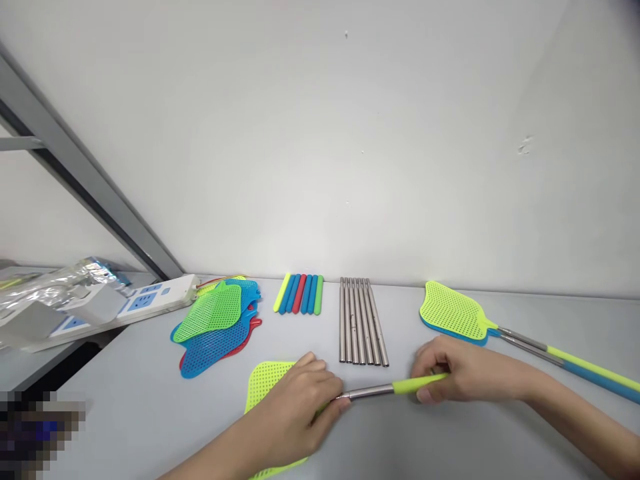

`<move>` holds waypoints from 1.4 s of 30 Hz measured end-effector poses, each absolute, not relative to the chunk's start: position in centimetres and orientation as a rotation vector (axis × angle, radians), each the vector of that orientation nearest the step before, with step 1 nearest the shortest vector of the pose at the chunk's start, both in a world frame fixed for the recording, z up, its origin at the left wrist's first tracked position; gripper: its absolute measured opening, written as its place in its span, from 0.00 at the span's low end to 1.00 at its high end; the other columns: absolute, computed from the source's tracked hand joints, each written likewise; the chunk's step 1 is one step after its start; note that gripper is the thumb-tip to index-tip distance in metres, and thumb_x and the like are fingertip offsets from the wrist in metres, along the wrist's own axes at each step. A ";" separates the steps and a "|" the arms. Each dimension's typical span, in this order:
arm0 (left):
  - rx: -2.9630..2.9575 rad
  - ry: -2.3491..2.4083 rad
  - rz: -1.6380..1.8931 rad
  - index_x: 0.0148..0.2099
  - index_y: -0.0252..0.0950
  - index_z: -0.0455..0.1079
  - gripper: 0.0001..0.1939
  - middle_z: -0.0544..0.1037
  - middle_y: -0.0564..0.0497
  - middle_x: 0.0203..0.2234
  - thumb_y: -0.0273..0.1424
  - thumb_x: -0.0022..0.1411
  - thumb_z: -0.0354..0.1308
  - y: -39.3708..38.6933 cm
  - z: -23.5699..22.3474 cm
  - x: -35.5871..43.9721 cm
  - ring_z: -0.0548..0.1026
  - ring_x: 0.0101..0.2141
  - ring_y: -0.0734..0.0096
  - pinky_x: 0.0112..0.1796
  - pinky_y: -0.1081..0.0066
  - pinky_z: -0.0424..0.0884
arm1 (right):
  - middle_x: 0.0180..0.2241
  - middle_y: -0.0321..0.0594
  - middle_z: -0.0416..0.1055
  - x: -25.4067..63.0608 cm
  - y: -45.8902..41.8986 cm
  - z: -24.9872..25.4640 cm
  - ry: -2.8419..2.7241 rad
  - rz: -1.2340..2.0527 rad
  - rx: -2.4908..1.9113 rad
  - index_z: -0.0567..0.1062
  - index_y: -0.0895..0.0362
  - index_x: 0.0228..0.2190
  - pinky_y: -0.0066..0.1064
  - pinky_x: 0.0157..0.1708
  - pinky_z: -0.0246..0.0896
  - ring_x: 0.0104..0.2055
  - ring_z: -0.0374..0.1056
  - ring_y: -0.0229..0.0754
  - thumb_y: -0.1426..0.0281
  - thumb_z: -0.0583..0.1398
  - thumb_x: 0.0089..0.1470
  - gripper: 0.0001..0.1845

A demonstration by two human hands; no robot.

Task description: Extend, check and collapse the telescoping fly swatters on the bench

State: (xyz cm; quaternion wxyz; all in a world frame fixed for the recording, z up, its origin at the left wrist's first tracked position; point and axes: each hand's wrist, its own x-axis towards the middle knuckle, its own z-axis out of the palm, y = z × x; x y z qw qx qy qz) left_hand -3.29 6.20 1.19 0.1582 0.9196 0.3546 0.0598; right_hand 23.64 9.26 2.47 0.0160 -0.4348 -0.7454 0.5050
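A yellow fly swatter point(371, 392) lies low over the table in front of me, with a mesh head, a metal rod and a yellow grip. My left hand point(305, 407) is closed around the place where the head meets the rod and covers part of the mesh. At the other end, my right hand point(453, 370) is closed on the yellow grip, whose far tip is hidden in the fingers. Beyond my hands lies a row of several metal rods point(361, 323). Left of these are several coloured grips point(299, 293) in yellow, blue, red and green.
A pile of loose swatter heads point(215, 327) lies at the left. Two whole swatters point(455, 310), yellow above blue, rest at the right. A white power strip point(155, 300) and clear plastic packaging point(60, 287) sit at the far left, near a metal frame post point(95, 167). A wall point(360, 133) closes off the back.
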 end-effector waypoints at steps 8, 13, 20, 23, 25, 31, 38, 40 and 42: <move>2.648 0.990 0.170 0.27 0.36 0.58 0.12 0.66 0.53 0.21 0.30 0.62 0.41 6.3 1.1 -3.5 0.61 0.25 0.72 0.31 0.69 0.54 | 0.20 0.32 0.52 23.2 8.2 2.1 -2.377 1.517 -1.367 0.59 0.59 0.17 0.24 0.19 0.40 0.22 0.47 0.31 0.65 0.57 0.45 0.15; 2.637 0.985 0.180 0.26 0.35 0.57 0.12 0.66 0.53 0.21 0.30 0.62 0.42 6.2 1.0 -3.7 0.61 0.25 0.72 0.31 0.69 0.54 | 0.18 0.30 0.47 23.2 8.3 1.8 -2.288 1.667 -1.330 0.60 0.59 0.17 0.24 0.17 0.36 0.20 0.43 0.30 0.66 0.56 0.46 0.14; 2.599 1.021 0.140 0.25 0.35 0.55 0.13 0.66 0.54 0.20 0.30 0.62 0.42 6.1 1.2 -3.4 0.60 0.25 0.72 0.30 0.70 0.53 | 0.14 0.29 0.49 22.9 8.5 2.0 -2.003 2.023 -1.238 0.65 0.61 0.17 0.23 0.15 0.37 0.16 0.45 0.28 0.69 0.57 0.45 0.11; 2.586 1.030 0.135 0.25 0.35 0.54 0.12 0.66 0.54 0.20 0.29 0.62 0.42 5.7 1.0 -3.4 0.59 0.25 0.72 0.31 0.70 0.53 | 0.14 0.29 0.52 22.7 8.4 2.2 -1.858 2.120 -1.297 0.70 0.62 0.20 0.22 0.14 0.37 0.15 0.46 0.27 0.71 0.57 0.44 0.07; 2.577 1.034 0.139 0.25 0.35 0.54 0.12 0.67 0.54 0.21 0.29 0.61 0.42 5.4 0.9 -3.5 0.60 0.26 0.72 0.31 0.69 0.53 | 0.14 0.29 0.53 22.6 8.3 2.1 -1.767 2.166 -1.352 0.73 0.63 0.22 0.21 0.13 0.36 0.14 0.46 0.26 0.72 0.58 0.43 0.06; 2.563 1.012 0.155 0.25 0.36 0.54 0.11 0.67 0.54 0.21 0.28 0.61 0.43 4.8 0.8 -3.4 0.60 0.26 0.72 0.32 0.70 0.54 | 0.10 0.29 0.53 22.7 8.0 1.5 -1.533 2.374 -1.395 0.74 0.63 0.20 0.21 0.08 0.30 0.10 0.43 0.25 0.72 0.57 0.42 0.08; 2.570 0.988 0.176 0.26 0.36 0.55 0.10 0.68 0.54 0.22 0.27 0.60 0.43 4.6 0.9 -3.2 0.62 0.26 0.72 0.34 0.69 0.55 | 0.12 0.30 0.56 22.4 7.8 1.5 -1.384 2.531 -1.359 0.74 0.64 0.20 0.20 0.06 0.28 0.08 0.42 0.24 0.70 0.58 0.43 0.09; 2.581 0.984 0.176 0.26 0.36 0.56 0.10 0.68 0.53 0.22 0.27 0.60 0.43 4.6 0.9 -3.2 0.61 0.26 0.72 0.33 0.69 0.55 | 0.12 0.30 0.56 22.3 7.8 1.4 -1.367 2.539 -1.353 0.74 0.65 0.20 0.20 0.06 0.28 0.08 0.41 0.24 0.71 0.57 0.43 0.09; 2.590 0.983 0.166 0.26 0.36 0.56 0.09 0.68 0.53 0.22 0.27 0.60 0.43 4.6 1.0 -3.2 0.61 0.25 0.72 0.33 0.69 0.55 | 0.12 0.30 0.56 22.3 7.8 1.2 -1.344 2.551 -1.340 0.74 0.65 0.21 0.20 0.06 0.27 0.08 0.41 0.24 0.71 0.57 0.43 0.09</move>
